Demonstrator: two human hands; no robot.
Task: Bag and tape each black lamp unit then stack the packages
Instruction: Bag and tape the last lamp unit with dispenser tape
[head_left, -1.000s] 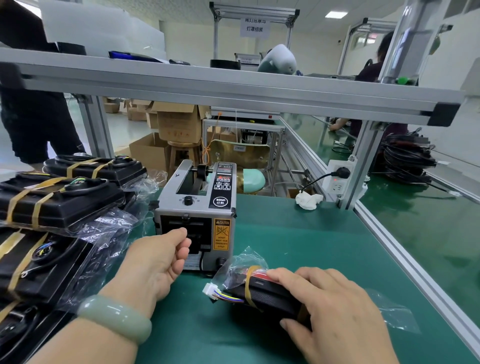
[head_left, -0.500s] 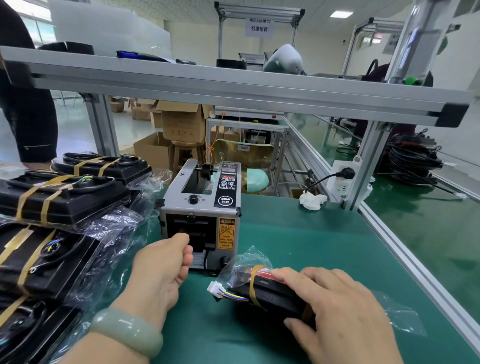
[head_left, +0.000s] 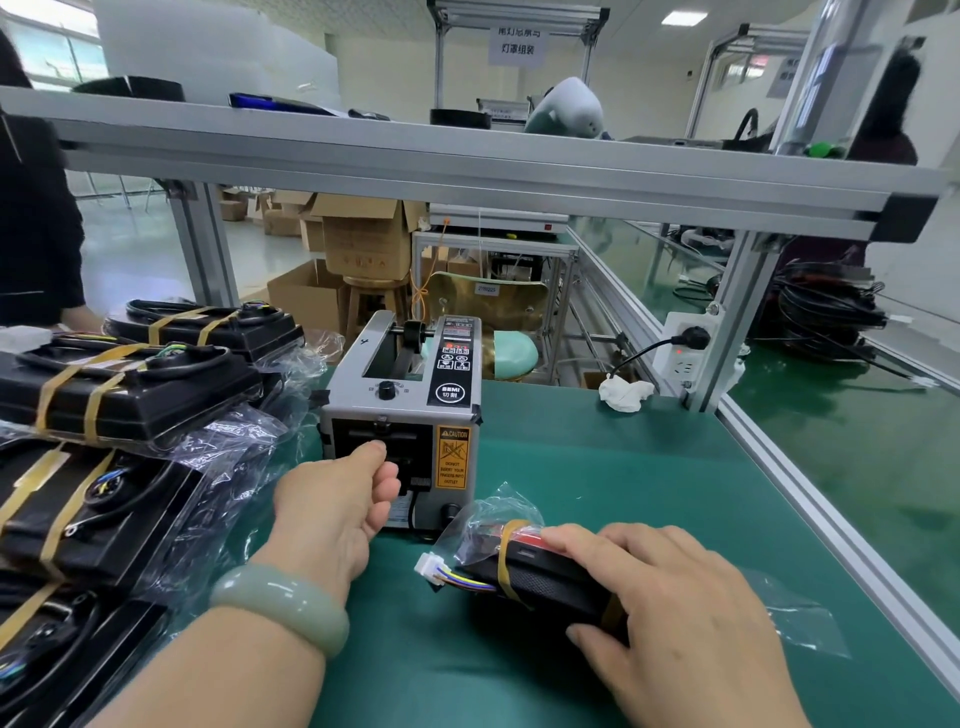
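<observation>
Head view. Reaches with left hand (head_left: 337, 499) to the outlet slot of the tape dispenser (head_left: 400, 410), fingers curled against thumb; cannot tell whether any tape is pinched. Clamps right hand (head_left: 670, 608) over the bagged lamp unit (head_left: 550, 577), flat on the green mat (head_left: 597, 467) just before the dispenser, one tan band already round it. Finished packages (head_left: 119, 395) stacked at left.

Risks: fingertips too near the cutter; strip folding onto itself; bag slipping under the palm.

Against half a second back: left hand higher, now level with the slot; right hand and unit unmoved.
</observation>
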